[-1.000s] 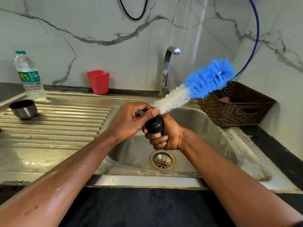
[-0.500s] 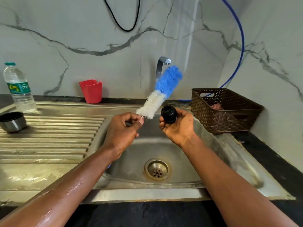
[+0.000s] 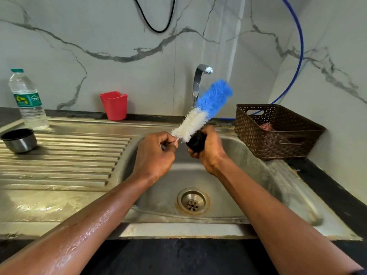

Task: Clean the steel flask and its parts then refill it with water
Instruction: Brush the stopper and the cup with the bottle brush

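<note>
Head camera showed the left hand [image 3: 156, 153] pinching the stem of the bottle brush [image 3: 202, 111] between thumb and forefinger, below its white bristles, which lay against the black flask stopper [image 3: 195, 144]. The right hand [image 3: 211, 150] had its fingers curled round that stopper above the sink basin [image 3: 248, 175]. On the water bottle [image 3: 29, 108], the green label [image 3: 27, 100] bore writing that began "S"; the rest was unreadable.

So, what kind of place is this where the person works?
Probably a home kitchen, at the washing-up spot: a steel sink with a ribbed drainboard, a tap against the marble-patterned wall, and a dark counter along the front.
</note>
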